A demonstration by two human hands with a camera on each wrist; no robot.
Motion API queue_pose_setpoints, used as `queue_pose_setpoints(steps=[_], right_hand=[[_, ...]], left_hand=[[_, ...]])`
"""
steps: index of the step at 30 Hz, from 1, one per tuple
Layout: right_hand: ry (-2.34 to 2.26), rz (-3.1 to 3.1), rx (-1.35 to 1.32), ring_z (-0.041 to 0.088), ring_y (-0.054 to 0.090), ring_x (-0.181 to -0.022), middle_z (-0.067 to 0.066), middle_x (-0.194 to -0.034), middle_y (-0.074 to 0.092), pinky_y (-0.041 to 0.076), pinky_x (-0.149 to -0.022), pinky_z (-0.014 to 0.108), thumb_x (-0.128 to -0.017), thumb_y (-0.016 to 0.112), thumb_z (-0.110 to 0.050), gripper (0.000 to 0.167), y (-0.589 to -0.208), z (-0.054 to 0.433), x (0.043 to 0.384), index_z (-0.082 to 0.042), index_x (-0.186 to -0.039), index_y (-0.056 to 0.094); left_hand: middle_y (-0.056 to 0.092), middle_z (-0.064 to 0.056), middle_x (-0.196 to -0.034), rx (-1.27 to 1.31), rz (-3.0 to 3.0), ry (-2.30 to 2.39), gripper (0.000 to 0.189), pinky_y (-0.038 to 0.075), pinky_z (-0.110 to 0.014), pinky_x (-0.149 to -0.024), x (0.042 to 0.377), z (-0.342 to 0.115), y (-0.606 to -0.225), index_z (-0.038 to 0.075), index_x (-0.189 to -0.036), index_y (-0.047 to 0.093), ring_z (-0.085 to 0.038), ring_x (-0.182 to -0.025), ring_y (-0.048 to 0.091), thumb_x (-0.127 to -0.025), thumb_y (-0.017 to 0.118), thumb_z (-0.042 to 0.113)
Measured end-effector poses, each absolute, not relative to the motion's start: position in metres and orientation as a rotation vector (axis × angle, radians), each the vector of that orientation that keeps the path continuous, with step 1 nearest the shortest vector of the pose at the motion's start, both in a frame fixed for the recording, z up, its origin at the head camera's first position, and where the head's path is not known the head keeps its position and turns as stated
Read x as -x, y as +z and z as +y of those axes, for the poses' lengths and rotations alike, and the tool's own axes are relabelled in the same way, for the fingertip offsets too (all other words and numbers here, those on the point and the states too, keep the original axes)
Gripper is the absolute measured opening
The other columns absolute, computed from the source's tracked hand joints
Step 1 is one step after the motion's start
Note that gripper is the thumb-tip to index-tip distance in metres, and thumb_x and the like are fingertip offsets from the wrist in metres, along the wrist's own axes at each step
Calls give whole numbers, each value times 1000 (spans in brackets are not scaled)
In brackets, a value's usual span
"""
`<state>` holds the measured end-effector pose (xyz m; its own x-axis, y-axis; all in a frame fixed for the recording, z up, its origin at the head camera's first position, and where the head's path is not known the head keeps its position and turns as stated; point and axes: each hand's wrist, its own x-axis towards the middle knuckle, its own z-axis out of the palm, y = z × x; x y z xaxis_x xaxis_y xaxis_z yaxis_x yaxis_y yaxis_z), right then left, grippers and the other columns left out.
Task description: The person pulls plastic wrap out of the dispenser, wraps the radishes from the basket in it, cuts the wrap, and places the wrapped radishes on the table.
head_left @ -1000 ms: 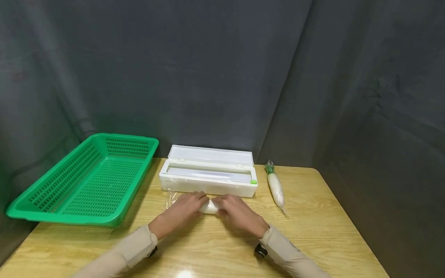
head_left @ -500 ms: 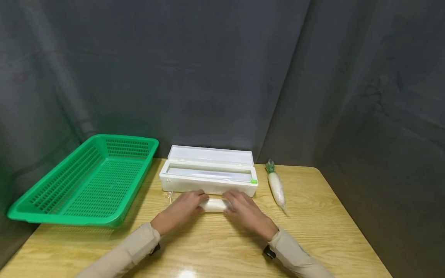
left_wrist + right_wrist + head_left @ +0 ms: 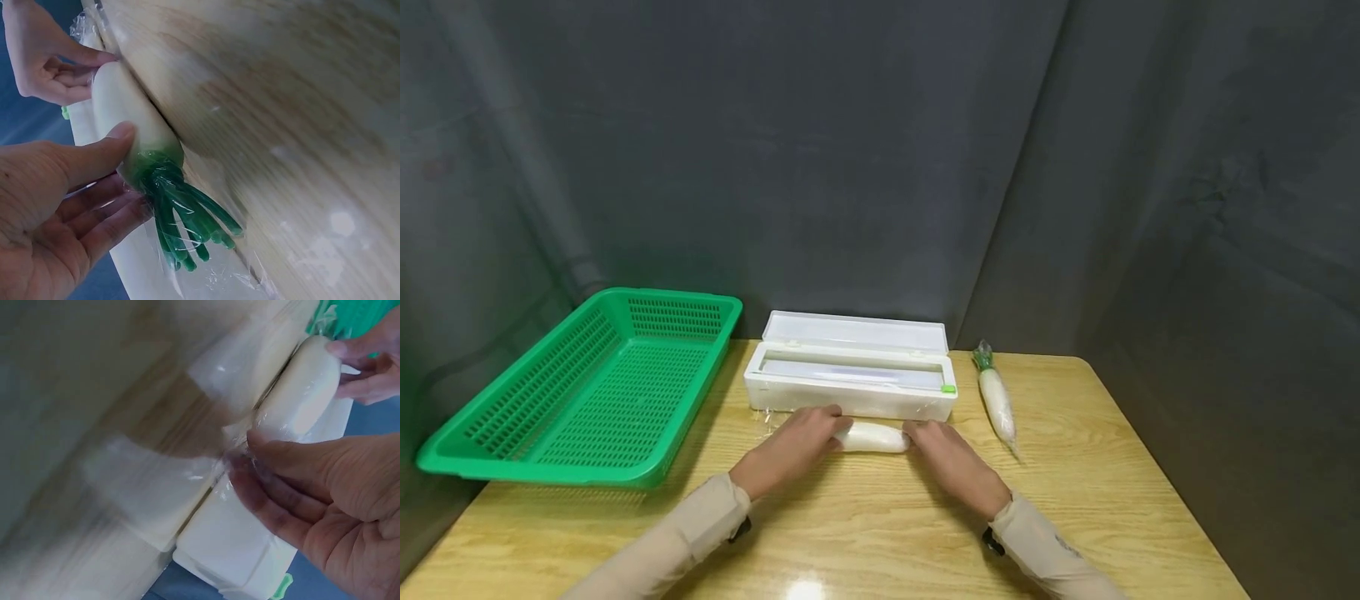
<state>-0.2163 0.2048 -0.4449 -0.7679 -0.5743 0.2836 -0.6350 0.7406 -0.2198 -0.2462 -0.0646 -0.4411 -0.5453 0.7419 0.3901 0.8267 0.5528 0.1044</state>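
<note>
A white radish (image 3: 872,437) lies on the table crosswise before me, with cling film around it. Its green leaves (image 3: 187,219) show in the left wrist view, covered by loose film. My left hand (image 3: 801,442) grips the leaf end, thumb on top and fingers curled beneath. At the other end my right hand (image 3: 955,467) pinches the gathered cling film (image 3: 240,453) just past the radish's tip. Directly behind stands a white cling film dispenser (image 3: 850,403), its lid raised.
A green slotted basket (image 3: 625,392) stands at the left. Another radish (image 3: 997,404), wrapped in film, lies right of the dispenser. Dark curtains (image 3: 850,167) hang behind and to the right of the wooden table (image 3: 865,533).
My right hand has moved to the right, away from my left, and more of the radish shows between them. The left hand stays at the leaf end. Dispenser, basket and other radish keep their places.
</note>
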Motion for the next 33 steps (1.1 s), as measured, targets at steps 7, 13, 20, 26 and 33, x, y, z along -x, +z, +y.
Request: queue_pose_setpoints(steps=[7, 13, 20, 26, 33], right_hand=[[506, -2750, -1006, 4, 42, -70, -5, -72, 47, 40, -58, 20, -93, 64, 13, 21, -444, 211, 225, -4, -82, 62], [292, -2623, -1028, 13, 56, -75, 2, -82, 58, 49, -63, 27, -86, 75, 10, 19, -447, 214, 222, -4, -96, 68], [14, -2604, -1029, 21, 65, -80, 8, -89, 65, 56, -69, 34, -85, 78, 9, 22, -449, 215, 216, -3, -97, 65], [-92, -2627, -1058, 19, 66, -82, 8, -90, 67, 56, -71, 32, -86, 73, 12, 18, -449, 220, 213, -2, -96, 67], [-167, -2593, -995, 24, 63, -84, 9, -91, 66, 55, -76, 36, -79, 77, 17, 28, -433, 205, 205, -2, -97, 65]], left_hand=[[66, -5, -81, 1314, -2487, -423, 16, 56, -24, -64, 248, -63, -439, 7, -87, 69, -16, -72, 67, -85, 85, 6], [64, -4, -79, 1321, -2478, -429, 15, 53, -24, -61, 249, -64, -441, 8, -86, 70, -14, -68, 63, -85, 85, 6], [62, -3, -78, 1318, -2487, -447, 14, 53, -22, -61, 250, -64, -442, 8, -85, 70, -13, -66, 61, -86, 84, 5], [64, -4, -81, 1303, -2462, -396, 14, 55, -25, -62, 249, -62, -443, 7, -88, 69, -17, -68, 65, -87, 83, 7], [65, -6, -83, 1293, -2461, -343, 14, 57, -24, -64, 250, -61, -442, 3, -92, 71, -18, -70, 67, -86, 83, 5]])
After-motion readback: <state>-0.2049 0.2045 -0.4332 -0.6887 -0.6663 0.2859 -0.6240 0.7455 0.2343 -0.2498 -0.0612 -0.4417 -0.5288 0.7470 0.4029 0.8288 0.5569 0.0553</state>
